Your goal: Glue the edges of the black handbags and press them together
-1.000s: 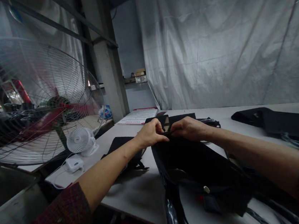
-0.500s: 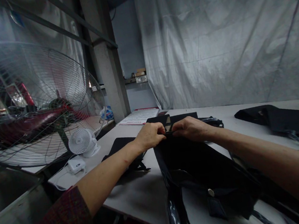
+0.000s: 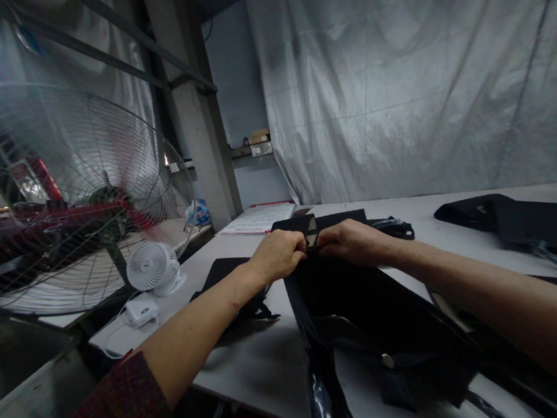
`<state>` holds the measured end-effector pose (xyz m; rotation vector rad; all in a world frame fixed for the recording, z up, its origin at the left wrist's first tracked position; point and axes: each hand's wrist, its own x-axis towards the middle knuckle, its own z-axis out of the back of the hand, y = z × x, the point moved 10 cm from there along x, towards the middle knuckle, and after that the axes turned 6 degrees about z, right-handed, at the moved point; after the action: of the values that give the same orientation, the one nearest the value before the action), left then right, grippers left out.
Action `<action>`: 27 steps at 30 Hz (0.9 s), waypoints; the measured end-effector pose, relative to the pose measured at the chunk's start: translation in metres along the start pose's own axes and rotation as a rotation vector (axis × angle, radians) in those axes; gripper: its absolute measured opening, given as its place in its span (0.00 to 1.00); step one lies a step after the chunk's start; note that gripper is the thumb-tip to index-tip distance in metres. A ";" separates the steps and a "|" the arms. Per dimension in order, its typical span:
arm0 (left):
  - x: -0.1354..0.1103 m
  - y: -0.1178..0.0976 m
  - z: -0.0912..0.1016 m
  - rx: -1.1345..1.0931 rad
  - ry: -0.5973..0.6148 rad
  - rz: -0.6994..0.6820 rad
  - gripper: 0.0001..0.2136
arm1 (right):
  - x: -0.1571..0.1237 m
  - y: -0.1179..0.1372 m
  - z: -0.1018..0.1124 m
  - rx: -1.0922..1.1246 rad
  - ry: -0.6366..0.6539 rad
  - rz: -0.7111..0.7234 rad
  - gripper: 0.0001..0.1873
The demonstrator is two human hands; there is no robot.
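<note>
Clearly, the black bag (image 3: 370, 306) sits over the near part of the white tabletop (image 3: 259, 352), its mouth gaping upward and its long axis slanting from the far end, at the two hands, toward the person's near right. The left hand (image 3: 280, 254) and the right hand (image 3: 350, 242) meet almost knuckle to knuckle at that far end, the fingers of each pinching the bag's edge. On the near side, a round button (image 3: 387, 360) faces the person, with a small dark tab (image 3: 397, 387) hanging just below it
</note>
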<state>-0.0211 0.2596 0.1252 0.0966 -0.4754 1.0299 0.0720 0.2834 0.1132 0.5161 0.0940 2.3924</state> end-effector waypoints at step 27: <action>0.002 -0.008 -0.003 0.000 0.028 -0.122 0.02 | -0.001 0.008 0.006 -0.125 -0.061 0.129 0.07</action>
<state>-0.0125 0.2572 0.1245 0.1094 -0.4389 0.9105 0.0701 0.2762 0.1202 0.5505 -0.1189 2.4857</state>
